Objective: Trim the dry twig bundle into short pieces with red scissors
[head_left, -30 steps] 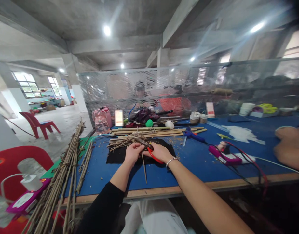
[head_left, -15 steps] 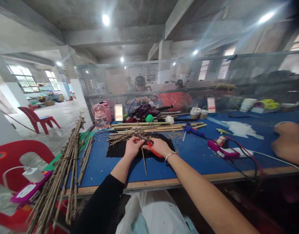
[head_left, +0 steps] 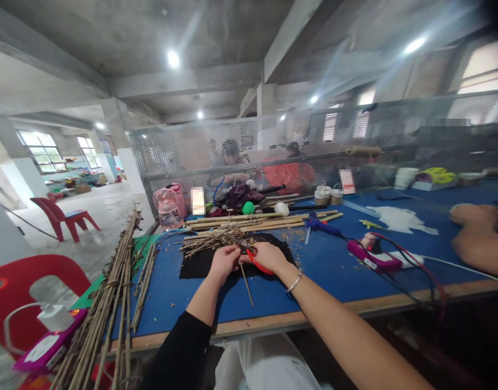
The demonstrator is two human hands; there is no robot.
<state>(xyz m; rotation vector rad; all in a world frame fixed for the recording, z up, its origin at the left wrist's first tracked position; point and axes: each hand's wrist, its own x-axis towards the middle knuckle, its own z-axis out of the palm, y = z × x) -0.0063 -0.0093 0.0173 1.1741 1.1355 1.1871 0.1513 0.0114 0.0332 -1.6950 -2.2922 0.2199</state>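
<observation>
My right hand (head_left: pixel 269 257) is closed around red-handled scissors (head_left: pixel 260 264), their dark blades reaching left over the other hand's fingertips. Pinched in my left hand (head_left: pixel 225 262) is a thin twig (head_left: pixel 247 287), its lower end slanting down toward the table's front edge. Both hands meet over a black cloth (head_left: pixel 195 268). Just beyond them lies a heap of short cut twigs (head_left: pixel 210 236). The exact spot where the blades meet the twig is too small to make out.
Bundled long sticks (head_left: pixel 110 292) overhang the table's left front. Behind the heap lie straight poles (head_left: pixel 265 223). A blue glue gun (head_left: pixel 324 224) and a purple power strip (head_left: pixel 373 257) with cables are to the right. A mesh partition (head_left: pixel 183 162) stands behind, with people beyond.
The view has tilted up, so the table sits lower in the picture. The twig's lower end has swung slightly right. Both hands keep their holds.
</observation>
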